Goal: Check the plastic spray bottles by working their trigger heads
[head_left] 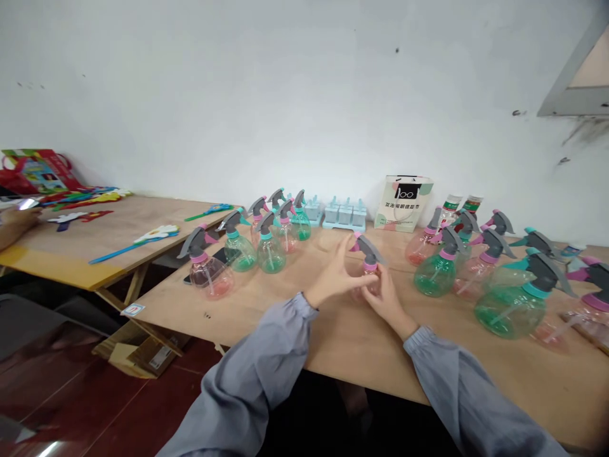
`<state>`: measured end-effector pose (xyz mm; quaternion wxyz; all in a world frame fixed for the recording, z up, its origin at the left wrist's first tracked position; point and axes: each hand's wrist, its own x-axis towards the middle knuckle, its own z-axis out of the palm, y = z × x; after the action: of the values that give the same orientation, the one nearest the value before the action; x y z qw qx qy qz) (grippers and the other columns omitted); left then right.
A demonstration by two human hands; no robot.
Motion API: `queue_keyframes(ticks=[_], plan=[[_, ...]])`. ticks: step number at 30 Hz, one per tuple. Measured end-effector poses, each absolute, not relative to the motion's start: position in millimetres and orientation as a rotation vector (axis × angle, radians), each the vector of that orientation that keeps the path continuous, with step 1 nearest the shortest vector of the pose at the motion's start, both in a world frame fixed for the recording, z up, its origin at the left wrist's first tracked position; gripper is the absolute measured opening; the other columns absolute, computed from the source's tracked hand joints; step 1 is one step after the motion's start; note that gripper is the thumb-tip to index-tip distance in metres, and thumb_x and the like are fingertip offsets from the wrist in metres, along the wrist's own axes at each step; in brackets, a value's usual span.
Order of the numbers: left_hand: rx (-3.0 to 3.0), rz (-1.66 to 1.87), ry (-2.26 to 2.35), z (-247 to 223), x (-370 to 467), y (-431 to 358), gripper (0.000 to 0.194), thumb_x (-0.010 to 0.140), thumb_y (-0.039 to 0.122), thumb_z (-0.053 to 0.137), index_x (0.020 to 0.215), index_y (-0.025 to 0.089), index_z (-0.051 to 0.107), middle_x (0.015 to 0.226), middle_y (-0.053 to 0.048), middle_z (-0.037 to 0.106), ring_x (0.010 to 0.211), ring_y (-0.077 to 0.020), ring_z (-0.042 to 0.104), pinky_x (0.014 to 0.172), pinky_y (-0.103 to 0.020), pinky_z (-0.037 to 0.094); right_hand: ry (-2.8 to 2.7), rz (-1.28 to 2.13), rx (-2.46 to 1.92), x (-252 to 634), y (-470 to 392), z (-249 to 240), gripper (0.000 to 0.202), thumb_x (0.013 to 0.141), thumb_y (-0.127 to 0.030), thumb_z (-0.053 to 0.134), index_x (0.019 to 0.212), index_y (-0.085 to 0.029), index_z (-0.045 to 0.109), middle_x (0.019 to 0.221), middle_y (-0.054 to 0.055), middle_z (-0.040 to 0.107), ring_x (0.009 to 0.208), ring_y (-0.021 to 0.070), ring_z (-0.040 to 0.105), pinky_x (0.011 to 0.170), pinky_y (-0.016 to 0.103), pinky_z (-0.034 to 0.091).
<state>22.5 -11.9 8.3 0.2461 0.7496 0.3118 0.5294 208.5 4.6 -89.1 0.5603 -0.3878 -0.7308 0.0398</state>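
Note:
A pink spray bottle with a grey and pink trigger head (369,249) stands upright on the wooden table (266,304), between my hands. My left hand (337,277) is at its left side, thumb reaching across the bottle's neck and fingers raised beside the head. At the right, my right hand (387,298) has its fingers wrapped on the bottle's neck and body, hiding much of it. Several green and pink spray bottles stand to the left, among them a pink one (212,277). More stand to the right, including a large green one (511,311).
Behind are light blue ice-pop moulds (345,214), a paper bag (403,204) and two white bottles (450,209). A second table (137,219) at the left holds colourful hand-shaped items (157,233). Another person's hand (16,223) is at the far left.

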Motion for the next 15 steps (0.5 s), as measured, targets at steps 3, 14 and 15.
queue_keyframes(ticks=[3, 14, 15], plan=[[1.853, 1.379, 0.936, 5.6, 59.5, -14.6, 0.102, 0.058, 0.043, 0.090, 0.144, 0.019, 0.040, 0.142, -0.020, 0.049, 0.140, -0.0390, 0.040, 0.119, -0.051, 0.026, -1.808, 0.107, -0.897, 203.1, -2.4, -90.8, 0.050, 0.084, -0.038, 0.062, 0.130, -0.023, 0.052, 0.119, 0.013, 0.064, 0.114, 0.0337, 0.062, 0.099, 0.056, 0.052], [1.444, 1.418, 0.778, -18.0, 43.9, 15.8, 0.050, 0.062, 0.020, 0.078, 0.110, 0.024, 0.067, 0.102, -0.003, 0.069, 0.092, -0.0196, 0.064, 0.086, -0.033, 0.049, -1.385, -0.485, -0.977, 284.4, -14.6, -41.7, 0.043, 0.093, -0.040, 0.053, 0.133, -0.024, 0.049, 0.132, 0.014, 0.056, 0.130, 0.0325, 0.052, 0.111, 0.061, 0.039], [1.399, 1.383, 0.757, -17.9, 39.9, 16.4, 0.049, 0.061, 0.020, 0.077, 0.110, 0.024, 0.068, 0.100, -0.003, 0.070, 0.088, -0.0190, 0.064, 0.082, -0.033, 0.049, -1.298, -0.552, -1.011, 299.0, -14.6, -38.8, 0.044, 0.092, -0.039, 0.056, 0.132, -0.023, 0.049, 0.133, 0.015, 0.055, 0.131, 0.0330, 0.051, 0.111, 0.062, 0.038]])
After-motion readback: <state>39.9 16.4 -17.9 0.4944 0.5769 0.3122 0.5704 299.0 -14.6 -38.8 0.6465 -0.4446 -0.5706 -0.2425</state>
